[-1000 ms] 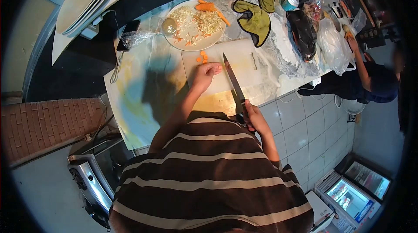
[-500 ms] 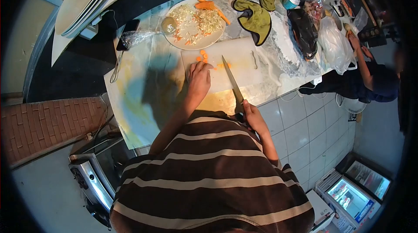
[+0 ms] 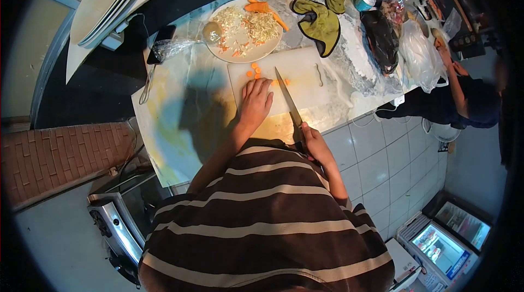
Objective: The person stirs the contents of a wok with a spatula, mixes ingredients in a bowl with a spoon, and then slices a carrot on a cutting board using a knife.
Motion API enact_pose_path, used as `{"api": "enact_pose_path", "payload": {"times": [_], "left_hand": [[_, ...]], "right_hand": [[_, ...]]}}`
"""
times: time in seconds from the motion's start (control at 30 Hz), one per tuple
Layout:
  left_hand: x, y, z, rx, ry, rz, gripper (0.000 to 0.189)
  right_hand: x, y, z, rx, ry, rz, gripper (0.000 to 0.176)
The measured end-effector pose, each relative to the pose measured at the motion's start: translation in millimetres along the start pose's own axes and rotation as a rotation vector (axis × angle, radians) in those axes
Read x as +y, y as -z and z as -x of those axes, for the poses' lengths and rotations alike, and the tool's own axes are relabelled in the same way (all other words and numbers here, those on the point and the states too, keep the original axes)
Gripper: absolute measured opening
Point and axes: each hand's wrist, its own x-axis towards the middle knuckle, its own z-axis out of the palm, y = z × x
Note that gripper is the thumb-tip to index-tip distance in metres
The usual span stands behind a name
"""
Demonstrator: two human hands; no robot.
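Observation:
On a white cutting board (image 3: 311,93), my left hand (image 3: 256,103) rests with its fingers bent and pressed down at a piece of carrot, mostly hidden beneath the fingertips. Small orange carrot slices (image 3: 255,69) lie just beyond those fingertips. My right hand (image 3: 316,144) is wrapped round the handle of a long kitchen knife (image 3: 289,98). Its blade points away from me over the board, and cut carrot bits (image 3: 286,81) lie beside it. A thin dark strip (image 3: 319,74) lies at the board's right side.
Behind the board stands a large plate (image 3: 245,56) of shredded vegetables and carrot pieces. Green oven mitts (image 3: 319,27), a can (image 3: 365,1), a black bag (image 3: 379,40) and a white plastic bag (image 3: 420,54) stand to the right. Another person's hand (image 3: 443,51) is at the far right.
My left hand has shifted slightly right, toward the knife, and turned flatter over the board. The knife's tip has moved a little to the left.

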Motion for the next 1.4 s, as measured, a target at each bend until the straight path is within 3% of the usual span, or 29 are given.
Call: {"api": "enact_pose_path", "payload": {"times": [0.37, 0.63, 0.9, 1.1, 1.17, 1.4], "left_hand": [[-2.5, -7.6, -6.1, -0.026, -0.076, -0.051, 0.036], [-4.1, -5.4, -4.1, -0.062, -0.18, -0.058, 0.047], [-1.0, -1.2, -11.4, -0.004, -0.141, 0.001, 0.047], [-5.8, -1.6, 4.6, -0.028, -0.076, -0.024, 0.044], [-6.4, -3.3, 9.4, -0.018, -0.085, -0.021, 0.042], [-7.9, -6.0, 11.4, 0.015, -0.12, 0.006, 0.038]], "right_hand": [[-5.3, 3.0, 5.2, 0.029, 0.033, -0.024, 0.061], [-5.4, 3.7, 8.1, 0.026, 0.047, -0.022, 0.06], [-9.6, 5.2, 11.2, 0.022, 0.024, -0.037, 0.059], [0.1, 2.9, 6.4, 0.061, 0.074, 0.114, 0.061], [9.4, -1.9, 1.7, 0.186, 0.251, 0.203, 0.061], [-9.9, 0.2, 14.1, 0.171, 0.144, 0.291, 0.058]]}}
